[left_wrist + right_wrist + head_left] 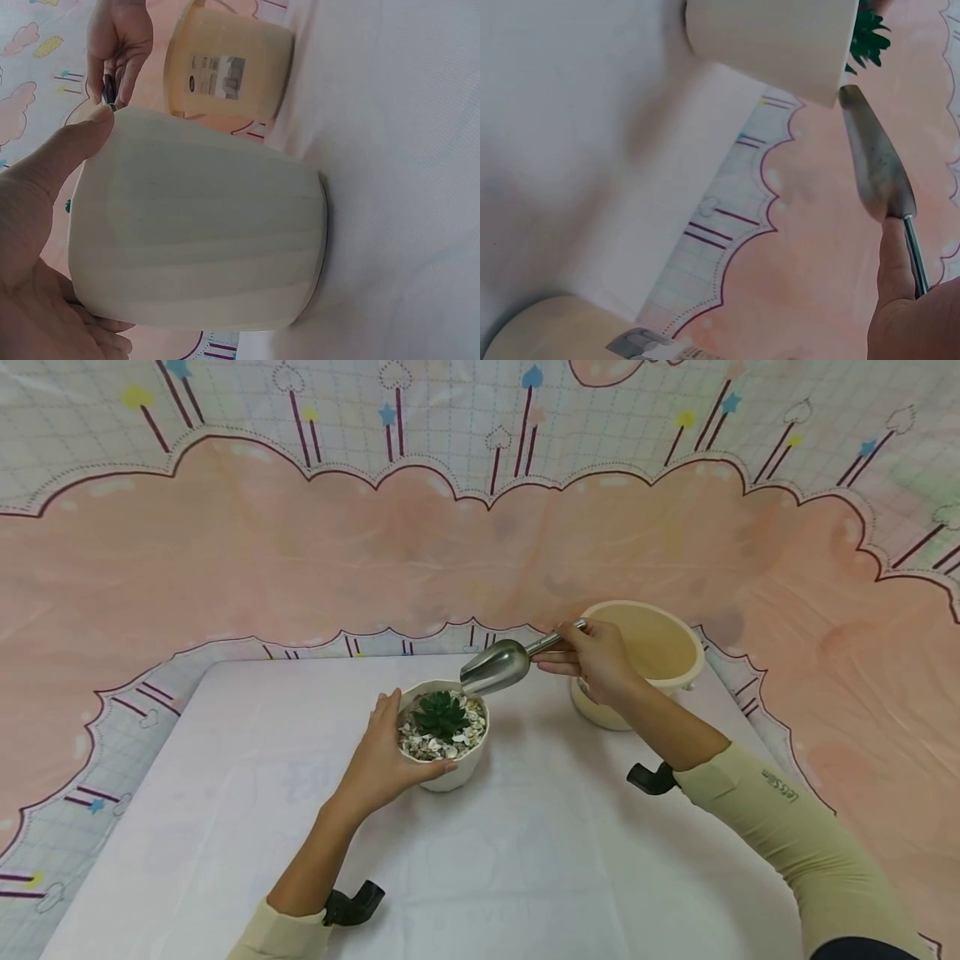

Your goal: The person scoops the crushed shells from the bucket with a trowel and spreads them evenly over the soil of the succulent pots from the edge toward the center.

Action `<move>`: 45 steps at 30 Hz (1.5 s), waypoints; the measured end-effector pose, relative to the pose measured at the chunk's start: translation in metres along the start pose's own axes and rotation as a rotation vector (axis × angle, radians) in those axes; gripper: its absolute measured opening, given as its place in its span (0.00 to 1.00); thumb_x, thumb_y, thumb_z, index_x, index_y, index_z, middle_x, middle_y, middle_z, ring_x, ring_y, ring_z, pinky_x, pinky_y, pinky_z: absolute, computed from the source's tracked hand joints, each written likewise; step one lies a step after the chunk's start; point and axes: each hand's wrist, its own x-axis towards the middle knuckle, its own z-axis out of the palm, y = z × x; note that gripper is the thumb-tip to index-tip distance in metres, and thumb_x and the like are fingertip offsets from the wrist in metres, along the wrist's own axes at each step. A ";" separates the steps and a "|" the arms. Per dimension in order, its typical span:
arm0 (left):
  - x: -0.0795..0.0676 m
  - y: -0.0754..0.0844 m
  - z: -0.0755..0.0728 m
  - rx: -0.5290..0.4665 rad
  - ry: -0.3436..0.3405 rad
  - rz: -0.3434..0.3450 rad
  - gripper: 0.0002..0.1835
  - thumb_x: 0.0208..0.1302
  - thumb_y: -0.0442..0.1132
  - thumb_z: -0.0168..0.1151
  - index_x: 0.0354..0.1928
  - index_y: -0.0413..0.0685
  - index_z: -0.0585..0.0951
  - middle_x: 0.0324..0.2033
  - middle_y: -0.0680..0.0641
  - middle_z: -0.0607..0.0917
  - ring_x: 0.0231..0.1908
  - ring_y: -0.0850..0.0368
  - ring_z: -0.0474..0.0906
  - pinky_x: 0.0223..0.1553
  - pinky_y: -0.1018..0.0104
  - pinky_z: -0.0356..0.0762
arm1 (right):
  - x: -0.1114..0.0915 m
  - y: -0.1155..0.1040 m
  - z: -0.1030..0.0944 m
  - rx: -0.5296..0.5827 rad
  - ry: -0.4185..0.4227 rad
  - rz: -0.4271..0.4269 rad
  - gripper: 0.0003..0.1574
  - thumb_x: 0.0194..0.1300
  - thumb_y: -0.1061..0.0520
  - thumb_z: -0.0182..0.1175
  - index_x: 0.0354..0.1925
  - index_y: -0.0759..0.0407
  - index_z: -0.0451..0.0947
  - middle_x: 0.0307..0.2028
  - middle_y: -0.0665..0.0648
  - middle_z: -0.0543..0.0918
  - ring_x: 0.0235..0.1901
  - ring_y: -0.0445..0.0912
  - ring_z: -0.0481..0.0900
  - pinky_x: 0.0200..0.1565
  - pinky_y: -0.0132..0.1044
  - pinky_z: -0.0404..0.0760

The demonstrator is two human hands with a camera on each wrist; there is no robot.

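Note:
A white faceted pot [456,772] stands on the white table, holding a small green succulent [440,716] ringed by pale pebbles [427,746]. My left hand [386,764] grips the pot's rim from the left, thumb along the near side and fingers round the far side. In my right hand [600,660] is a metal scoop [497,668], held by its handle. The scoop's tip reaches the pot's right rim, beside the succulent. In the right wrist view the scoop [877,161] slants toward the pot's edge, with the plant's leaves [868,37] just past it.
A cream bucket [637,643] with a label [217,76] on its side stands behind my right hand, at the table's back right. A patterned pink cloth [360,560] hangs behind the white-covered table [480,877]. Black wrist mounts [354,903] stick out from both sleeves.

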 end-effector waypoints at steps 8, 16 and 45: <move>-0.002 0.004 0.001 0.034 0.028 0.005 0.70 0.53 0.61 0.81 0.83 0.34 0.46 0.82 0.31 0.46 0.80 0.30 0.35 0.72 0.27 0.49 | -0.006 -0.005 -0.010 0.039 -0.015 0.007 0.15 0.85 0.59 0.50 0.51 0.74 0.71 0.33 0.63 0.90 0.33 0.51 0.92 0.43 0.41 0.88; -0.003 0.031 0.005 0.053 0.146 0.087 0.68 0.56 0.63 0.78 0.84 0.39 0.47 0.82 0.35 0.46 0.80 0.32 0.38 0.69 0.26 0.55 | -0.018 -0.028 -0.041 0.106 0.012 0.018 0.18 0.85 0.57 0.50 0.56 0.73 0.69 0.35 0.62 0.91 0.36 0.50 0.92 0.44 0.40 0.87; 0.067 0.134 0.109 0.159 -0.038 0.270 0.61 0.64 0.63 0.73 0.82 0.34 0.51 0.80 0.35 0.58 0.81 0.42 0.44 0.78 0.52 0.46 | 0.016 -0.049 -0.149 -0.348 0.500 -0.154 0.18 0.82 0.53 0.55 0.45 0.69 0.73 0.21 0.51 0.86 0.21 0.43 0.89 0.31 0.33 0.87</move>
